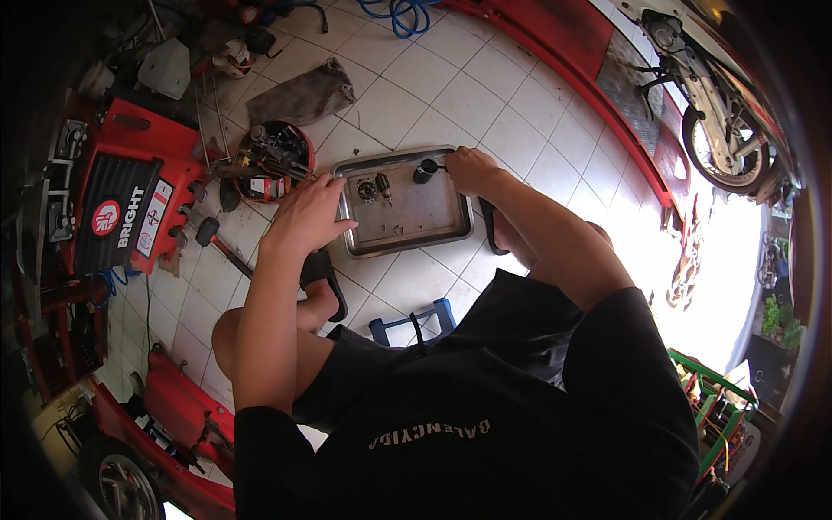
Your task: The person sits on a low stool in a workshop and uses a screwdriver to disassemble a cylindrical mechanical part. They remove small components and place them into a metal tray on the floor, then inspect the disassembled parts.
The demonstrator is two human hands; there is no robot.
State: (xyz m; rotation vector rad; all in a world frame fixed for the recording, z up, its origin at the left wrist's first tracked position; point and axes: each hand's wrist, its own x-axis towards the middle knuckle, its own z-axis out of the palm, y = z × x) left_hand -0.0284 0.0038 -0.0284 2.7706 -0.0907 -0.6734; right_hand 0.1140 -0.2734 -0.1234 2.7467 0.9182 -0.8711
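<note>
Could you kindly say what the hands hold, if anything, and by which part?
The left hand is at the left rim of the metal tray; the right hand curls at its far right corner. Whether either grips it cannot be told.

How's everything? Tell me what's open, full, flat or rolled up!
Tray: flat on the floor, parts inside
Left hand: open, at the tray's left edge
Right hand: curled, grip unclear
Cup: open
Bowl: filled with tools
Cloth: wrinkled
Hose: coiled
</note>
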